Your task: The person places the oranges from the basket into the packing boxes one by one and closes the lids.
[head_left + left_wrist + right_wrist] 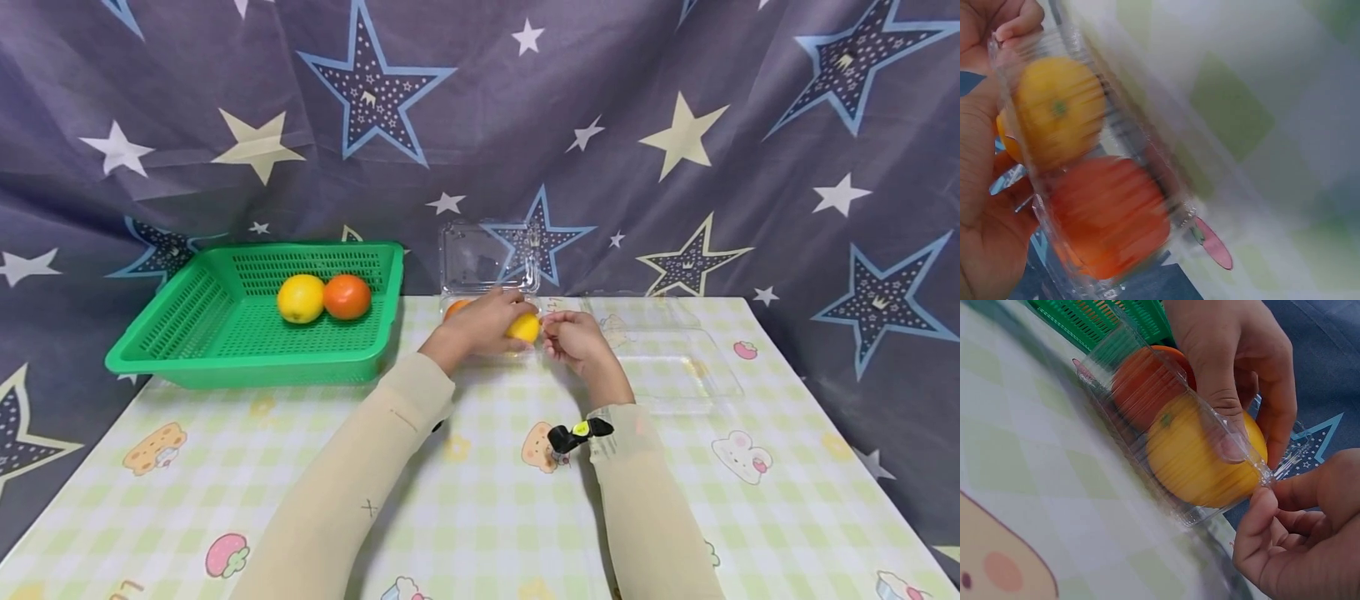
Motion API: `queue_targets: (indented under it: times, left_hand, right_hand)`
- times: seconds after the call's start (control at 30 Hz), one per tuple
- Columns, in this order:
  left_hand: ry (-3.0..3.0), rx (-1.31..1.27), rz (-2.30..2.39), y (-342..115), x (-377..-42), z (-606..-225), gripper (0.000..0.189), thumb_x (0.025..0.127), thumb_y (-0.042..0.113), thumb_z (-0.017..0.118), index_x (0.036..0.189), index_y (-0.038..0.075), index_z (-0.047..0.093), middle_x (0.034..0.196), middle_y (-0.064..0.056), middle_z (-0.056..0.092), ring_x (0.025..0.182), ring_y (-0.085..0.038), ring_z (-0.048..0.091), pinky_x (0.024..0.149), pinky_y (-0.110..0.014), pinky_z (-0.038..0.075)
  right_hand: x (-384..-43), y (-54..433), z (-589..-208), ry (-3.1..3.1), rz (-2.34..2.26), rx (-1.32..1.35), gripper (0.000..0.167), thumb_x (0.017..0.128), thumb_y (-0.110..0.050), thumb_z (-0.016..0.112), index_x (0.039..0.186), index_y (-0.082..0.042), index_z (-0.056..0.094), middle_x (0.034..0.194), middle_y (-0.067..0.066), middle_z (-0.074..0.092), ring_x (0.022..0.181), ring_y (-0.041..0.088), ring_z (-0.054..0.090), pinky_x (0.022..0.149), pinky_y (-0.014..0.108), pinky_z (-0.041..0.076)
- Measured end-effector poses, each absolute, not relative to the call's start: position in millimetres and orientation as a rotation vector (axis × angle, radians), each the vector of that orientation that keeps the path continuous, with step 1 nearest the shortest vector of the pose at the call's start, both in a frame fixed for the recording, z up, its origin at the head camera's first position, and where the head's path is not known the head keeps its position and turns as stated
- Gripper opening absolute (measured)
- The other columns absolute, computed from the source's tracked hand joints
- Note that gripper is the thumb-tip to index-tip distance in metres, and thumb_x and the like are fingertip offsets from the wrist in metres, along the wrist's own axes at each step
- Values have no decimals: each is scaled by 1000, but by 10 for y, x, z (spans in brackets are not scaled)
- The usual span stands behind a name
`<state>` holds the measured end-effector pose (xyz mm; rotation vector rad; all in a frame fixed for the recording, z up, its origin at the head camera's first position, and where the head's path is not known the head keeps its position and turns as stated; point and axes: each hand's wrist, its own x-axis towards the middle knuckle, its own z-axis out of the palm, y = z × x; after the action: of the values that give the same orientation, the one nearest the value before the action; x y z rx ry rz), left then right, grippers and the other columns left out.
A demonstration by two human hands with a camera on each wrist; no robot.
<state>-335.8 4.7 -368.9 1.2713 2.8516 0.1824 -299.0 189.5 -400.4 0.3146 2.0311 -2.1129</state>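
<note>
A clear plastic clamshell box [477,260] stands at the table's back edge with its lid raised. Inside it, side by side, are a yellow citrus fruit [1179,456] and an orange-red round fruit [1110,215]. My left hand [486,323] reaches over the box and grips the yellow fruit, its thumb on the near side and fingers behind. Thumb and forefinger of my right hand [577,340] pinch the rim at the box's right corner, as the right wrist view shows. Ribbed plastic lies in front of both fruits in the wrist views.
Left of the box is a green plastic basket [225,367] holding another yellow fruit [301,298] and another orange-red fruit [348,297]. A second clear box [675,379] lies open on the right. A checked cloth [480,533] covers the table; behind hangs a star-patterned curtain [615,50].
</note>
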Motion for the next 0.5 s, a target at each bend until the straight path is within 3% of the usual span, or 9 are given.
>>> queue_targets:
  times: [0.5]
  left_hand:
    - [2981, 1114, 455, -114, -3413, -3759, 53, 103, 50, 56, 143, 16, 58, 145, -7, 51, 133, -27, 46, 114, -46, 39]
  right_hand:
    - [-2980, 1881, -3980, 2055, -2086, 330, 20, 106, -4, 49, 123, 5, 57, 92, 13, 58, 60, 11, 53, 54, 20, 47]
